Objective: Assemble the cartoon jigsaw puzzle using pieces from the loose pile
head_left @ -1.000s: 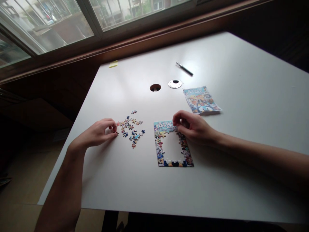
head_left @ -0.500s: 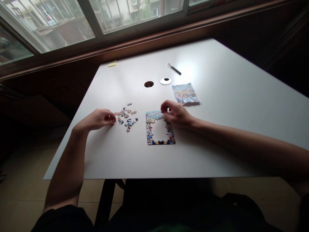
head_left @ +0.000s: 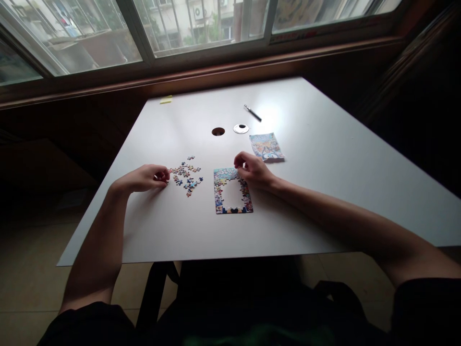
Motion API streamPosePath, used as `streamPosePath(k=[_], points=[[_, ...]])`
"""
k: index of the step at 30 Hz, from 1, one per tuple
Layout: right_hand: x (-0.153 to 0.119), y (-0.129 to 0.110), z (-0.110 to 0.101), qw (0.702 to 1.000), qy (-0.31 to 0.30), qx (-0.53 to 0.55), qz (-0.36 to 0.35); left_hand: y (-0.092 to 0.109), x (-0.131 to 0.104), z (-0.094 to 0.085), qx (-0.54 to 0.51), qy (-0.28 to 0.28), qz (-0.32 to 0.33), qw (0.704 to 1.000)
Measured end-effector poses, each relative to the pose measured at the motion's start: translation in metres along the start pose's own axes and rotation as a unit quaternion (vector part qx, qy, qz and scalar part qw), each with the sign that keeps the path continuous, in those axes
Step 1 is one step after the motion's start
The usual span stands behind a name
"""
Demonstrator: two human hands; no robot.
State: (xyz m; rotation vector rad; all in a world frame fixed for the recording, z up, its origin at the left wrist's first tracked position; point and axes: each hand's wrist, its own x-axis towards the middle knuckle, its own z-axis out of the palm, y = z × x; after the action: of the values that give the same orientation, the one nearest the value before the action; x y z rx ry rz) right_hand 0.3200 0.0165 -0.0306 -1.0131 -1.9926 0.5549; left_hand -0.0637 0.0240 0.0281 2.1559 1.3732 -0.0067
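Note:
A rectangular puzzle [head_left: 220,197] lies flat on the white table, its border filled with pieces and its middle bare. My right hand [head_left: 252,169] rests at the puzzle's upper right corner, fingers curled together; what they hold, if anything, is too small to name. To the left of the puzzle is a loose pile of small coloured pieces [head_left: 185,174]. At the left edge of that pile my left hand [head_left: 147,178] is closed with thumb and fingertips near each other, and anything between them cannot be made out.
A printed picture sheet [head_left: 267,146] lies behind my right hand. Farther back are a pen [head_left: 252,113], a round metal cover [head_left: 241,129], a round hole [head_left: 218,131] in the tabletop [head_left: 173,230] and a yellow note [head_left: 166,100]. A window runs behind the table.
The camera view has shifted, moving the table's contents slightly left in the picture. Both hands keep nearly the same places beside the pile and the puzzle.

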Motion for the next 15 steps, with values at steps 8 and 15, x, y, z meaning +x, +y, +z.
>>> streamPosePath(k=[8, 15], points=[[-0.002, -0.003, -0.005, 1.000, -0.012, 0.001, -0.013, 0.000, -0.005, -0.006, -0.123, 0.027, 0.050, 0.991], [-0.006, -0.005, -0.010, 0.997, -0.038, 0.011, -0.066, 0.053, 0.017, 0.048, -0.301, 0.271, 0.194, 0.893]])
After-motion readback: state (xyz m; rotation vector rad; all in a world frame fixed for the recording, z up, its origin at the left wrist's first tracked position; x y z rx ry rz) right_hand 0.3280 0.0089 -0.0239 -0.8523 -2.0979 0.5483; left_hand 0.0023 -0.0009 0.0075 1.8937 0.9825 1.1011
